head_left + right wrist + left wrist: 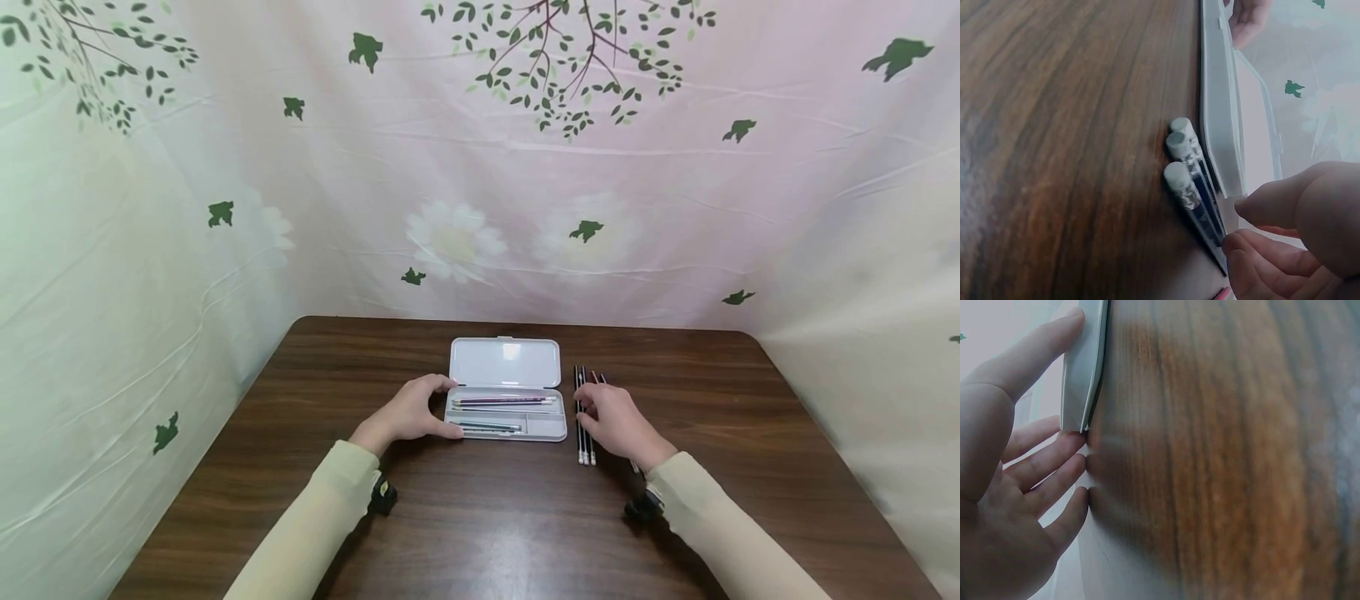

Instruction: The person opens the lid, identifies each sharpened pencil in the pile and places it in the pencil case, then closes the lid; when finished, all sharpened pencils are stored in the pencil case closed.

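Note:
A white pencil case [546, 427] lies with its lid [505, 363] raised at the back. In its tray are several pencils [502, 402], some along the back and others in the front left compartment. My left hand [411, 410] holds the case's left end, thumb at the front corner and fingers at the back and end. To the right of the case, dark pencils [1194, 181] with white eraser ends lie on the table. My right hand [618, 419] is over them, fingers bent and apart from the thumb, fingertips right at the pencils; it partly hides others under it.
The brown wooden table [480, 517] reaches a hanging cloth [645, 183] printed with leaves and flowers at its back. More pencil ends [635, 467] show beneath the right wrist. A dark wrist camera [382, 495] sits below the left cuff.

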The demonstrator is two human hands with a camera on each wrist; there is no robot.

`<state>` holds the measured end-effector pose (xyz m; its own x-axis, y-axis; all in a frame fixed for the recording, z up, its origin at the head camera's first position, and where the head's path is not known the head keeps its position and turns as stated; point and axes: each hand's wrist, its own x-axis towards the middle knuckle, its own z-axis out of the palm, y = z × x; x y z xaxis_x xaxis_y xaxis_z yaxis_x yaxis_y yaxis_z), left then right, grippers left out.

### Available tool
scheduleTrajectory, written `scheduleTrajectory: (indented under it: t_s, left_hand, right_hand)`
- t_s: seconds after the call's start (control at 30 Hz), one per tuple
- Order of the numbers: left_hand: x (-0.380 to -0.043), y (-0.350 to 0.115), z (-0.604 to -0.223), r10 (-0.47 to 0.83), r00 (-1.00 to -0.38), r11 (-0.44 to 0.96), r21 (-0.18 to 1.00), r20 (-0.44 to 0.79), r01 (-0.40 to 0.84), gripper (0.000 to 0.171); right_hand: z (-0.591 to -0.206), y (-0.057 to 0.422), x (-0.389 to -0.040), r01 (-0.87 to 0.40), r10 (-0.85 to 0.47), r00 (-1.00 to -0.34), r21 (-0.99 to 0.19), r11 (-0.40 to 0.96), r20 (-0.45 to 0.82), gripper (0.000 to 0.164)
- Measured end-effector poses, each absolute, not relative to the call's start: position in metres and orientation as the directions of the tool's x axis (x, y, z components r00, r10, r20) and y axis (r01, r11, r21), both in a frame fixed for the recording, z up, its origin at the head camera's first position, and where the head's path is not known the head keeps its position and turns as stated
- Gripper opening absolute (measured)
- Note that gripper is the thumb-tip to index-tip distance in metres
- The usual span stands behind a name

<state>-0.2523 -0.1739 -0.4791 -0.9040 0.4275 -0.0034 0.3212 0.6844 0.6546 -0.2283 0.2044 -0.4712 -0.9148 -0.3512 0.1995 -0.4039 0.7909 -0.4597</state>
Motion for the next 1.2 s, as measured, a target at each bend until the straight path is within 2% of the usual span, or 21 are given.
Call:
scheduleTrajectory:
  t_s: [0.33, 0.7, 0.93, 1.2]
  left_hand:
    - [-0.253, -0.173, -0.478, 0.422, -0.906, 0.692, 0.649, -0.009, 0.316, 0.089]
    - [-0.251, -0.174, -0.478, 0.427, -0.904, 0.684, 0.656, -0.003, 0.321, 0.090]
    - [-0.251, -0.173, -0.477, 0.425, -0.905, 0.682, 0.659, -0.002, 0.319, 0.090]
    - [-0.251, -0.174, -0.477, 0.426, -0.905, 0.679, 0.660, 0.001, 0.320, 0.090]
  right_hand:
    - [-0.468, 0.203, -0.230, -0.381, -0.336, -0.924, -0.408, 0.830, 0.180, 0.025]
    - [-0.459, 0.198, -0.229, -0.308, -0.300, -0.950, -0.388, 0.869, 0.082, 0.032]
    - [-0.459, 0.193, -0.230, -0.315, -0.304, -0.949, -0.343, 0.885, 0.088, 0.029]
    - [-0.455, 0.188, -0.230, -0.239, -0.251, -0.968, -0.346, 0.907, 0.010, 0.027]
